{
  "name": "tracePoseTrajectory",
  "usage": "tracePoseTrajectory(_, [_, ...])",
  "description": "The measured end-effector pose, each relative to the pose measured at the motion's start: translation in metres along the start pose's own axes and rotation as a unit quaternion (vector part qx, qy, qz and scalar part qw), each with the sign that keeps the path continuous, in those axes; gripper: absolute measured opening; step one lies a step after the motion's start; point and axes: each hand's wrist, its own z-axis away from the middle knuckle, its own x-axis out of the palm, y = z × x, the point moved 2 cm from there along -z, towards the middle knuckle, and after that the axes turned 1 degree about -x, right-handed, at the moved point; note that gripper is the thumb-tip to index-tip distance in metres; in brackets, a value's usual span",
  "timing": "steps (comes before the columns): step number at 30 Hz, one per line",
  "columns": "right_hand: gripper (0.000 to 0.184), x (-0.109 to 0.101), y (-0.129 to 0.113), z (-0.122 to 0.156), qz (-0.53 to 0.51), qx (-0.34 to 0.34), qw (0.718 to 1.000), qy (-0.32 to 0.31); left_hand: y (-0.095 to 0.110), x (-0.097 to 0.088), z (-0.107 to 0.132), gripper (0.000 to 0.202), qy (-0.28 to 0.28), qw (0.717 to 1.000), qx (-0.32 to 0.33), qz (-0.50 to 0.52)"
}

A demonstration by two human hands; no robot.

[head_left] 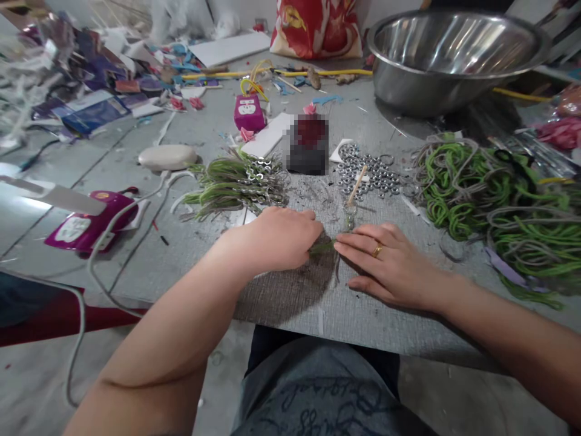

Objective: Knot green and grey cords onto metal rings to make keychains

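While the left hand [290,237] clasps green cord [323,247], the right hand [393,263], fingers ungrasping, touches its three-o'clock end; tying seems in hand, calling for even tension.

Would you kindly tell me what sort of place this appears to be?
Probably a craft workshop: the worktable bears piled green and gray cords, clustered metal rings and scattered scraps.

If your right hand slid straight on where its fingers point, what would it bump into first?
The right hand would meet the green cord right at its fingertips, perhaps already touching; just beyond, probably the left hand.
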Motion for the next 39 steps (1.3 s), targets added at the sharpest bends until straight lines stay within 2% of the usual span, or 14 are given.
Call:
tracePoseTrajectory(5, [0.048,0.004,-0.003,-0.001,-0.007,-0.018,1.000,-0.013,0.002,0.002,-0.006,0.021,-0.037,0.999,-0.013,-0.014])
tracePoseTrajectory(8, [0.047,0.005,-0.002,0.000,-0.014,-0.016,1.000,-0.014,-0.002,0.003,-0.009,0.021,-0.038,0.999,-0.027,-0.010])
tracePoseTrajectory(11, [0.046,0.005,-0.002,0.000,-0.025,-0.009,1.000,-0.012,-0.011,0.000,-0.012,0.021,0.007,0.997,-0.071,0.005])
tracePoseTrajectory(15, [0.045,0.004,-0.002,-0.001,-0.035,-0.001,0.999,-0.014,-0.022,-0.009,-0.012,0.016,0.114,0.980,-0.150,0.069])
tracePoseTrajectory(18, [0.044,0.005,-0.002,-0.001,-0.039,0.003,0.999,-0.018,-0.020,-0.013,-0.015,0.011,0.203,0.946,-0.127,0.220])
tracePoseTrajectory(20, [0.043,0.005,-0.003,-0.001,-0.044,0.004,0.999,-0.013,-0.014,-0.010,-0.020,0.009,0.222,0.898,-0.096,0.367])
tracePoseTrajectory(22, [0.038,0.003,-0.002,-0.001,-0.046,0.003,0.999,0.008,-0.006,-0.004,-0.027,0.008,0.195,0.829,-0.067,0.519])
tracePoseTrajectory(24, [0.028,-0.001,0.000,-0.001,-0.043,0.011,0.996,0.072,0.002,0.003,-0.033,0.010,0.179,0.758,-0.068,0.623])
tracePoseTrajectory(26, [0.017,-0.007,0.002,-0.001,-0.029,0.028,0.987,0.154,0.008,0.008,-0.038,0.012,0.157,0.718,-0.066,0.675])
tracePoseTrajectory(29, [0.018,-0.012,0.006,-0.001,0.011,0.052,0.976,0.211,0.016,0.012,-0.041,0.014,0.121,0.697,-0.065,0.704])
tracePoseTrajectory(34, [0.017,-0.012,0.006,-0.002,0.058,0.072,0.974,0.205,0.024,0.011,-0.040,0.018,0.099,0.699,-0.070,0.705])
tracePoseTrajectory(39, [0.008,-0.013,0.008,-0.004,0.014,0.089,0.975,0.204,0.024,0.012,-0.040,0.016,0.098,0.694,-0.059,0.711])
